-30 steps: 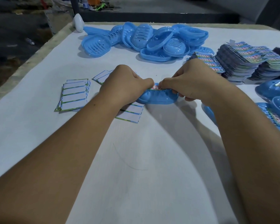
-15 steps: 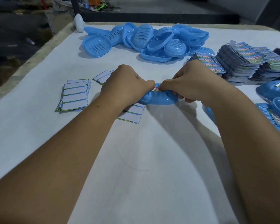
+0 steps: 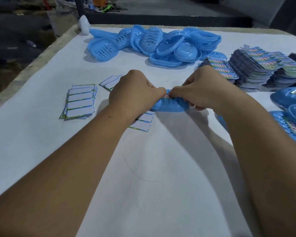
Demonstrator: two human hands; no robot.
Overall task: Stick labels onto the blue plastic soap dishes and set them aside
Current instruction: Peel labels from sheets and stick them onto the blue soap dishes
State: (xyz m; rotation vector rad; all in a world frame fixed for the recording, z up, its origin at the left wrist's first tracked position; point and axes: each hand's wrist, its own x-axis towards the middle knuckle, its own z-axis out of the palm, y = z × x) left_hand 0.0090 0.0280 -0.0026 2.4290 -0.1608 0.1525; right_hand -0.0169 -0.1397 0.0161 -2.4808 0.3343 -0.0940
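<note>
Two bare forearms reach forward from the bottom edge across the white-covered desk point(image 3: 161, 185). At mid-desk the two hands meet over one blue soap dish point(image 3: 169, 106), which lies on the cloth with its long side toward the viewer. The left hand point(image 3: 135, 96) has its fingers curled round the dish's left end, and the right hand point(image 3: 202, 93) curls round its right end; the thumbs and fingertips come together at the dish's near rim, pinching a small coloured label point(image 3: 166, 96) there. How much of the label already sticks to the plastic cannot be told, since the fingers hide most of it.

Under the left wrist lies a spent backing sheet point(image 3: 143, 122), white with green edging. Left of it sits a stack of backing sheets point(image 3: 80, 101), and another sheet point(image 3: 109, 82) peeks out just beyond the left hand.

At the right edge, near the right forearm, lie labelled dishes point(image 3: 294, 120), some overlapping, with coloured labels showing on them.

Farther back on the right stand tall piles of printed label sheets point(image 3: 256, 69), leaning and fanned. Across the far middle of the desk spreads a loose heap of unlabelled dishes point(image 3: 154, 43), many tipped on edge, their slotted bottoms showing. A white object point(image 3: 84, 24) stands at the far left corner of the desk, beside the heap. Beyond the desk the floor is dark and cluttered.
</note>
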